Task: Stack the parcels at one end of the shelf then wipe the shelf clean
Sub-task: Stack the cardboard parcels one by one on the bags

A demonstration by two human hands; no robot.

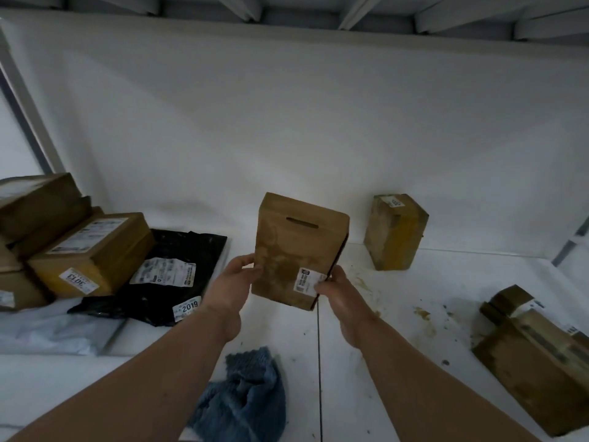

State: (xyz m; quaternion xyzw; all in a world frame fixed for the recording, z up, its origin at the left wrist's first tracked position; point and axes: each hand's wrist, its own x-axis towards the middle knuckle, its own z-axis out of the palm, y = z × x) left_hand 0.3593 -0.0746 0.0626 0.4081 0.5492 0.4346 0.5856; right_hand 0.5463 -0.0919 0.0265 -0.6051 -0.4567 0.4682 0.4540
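Both hands (pixel 234 283) (pixel 339 293) grip slotted cardboard parcel (pixel 298 250) above shelf (pixel 347 362).

Stained brown parcel (pixel 299 250) upright, held off the white shelf (pixel 350 362) mid-frame. Boxes and mailers piled at left end (pixel 92 250); two more boxes on the right (pixel 393 232), (pixel 538 355). Blue cloth (pixel 245 400) crumpled at front edge; shelf has brownish stains, possibly dried spill.

**One head-worn view, looking forward and down into the shelf**

We have a single wide-angle camera, worn on the head, facing the white back wall (pixel 287 122) and tilted down onto the shelf (pixel 350 362). It sits close: both forearms enter from the bottom edge, just in front of that wall. Above the wall we see the underside of the next level (pixel 302 11). Straight lines bow near the edges. No second view shares this scene.
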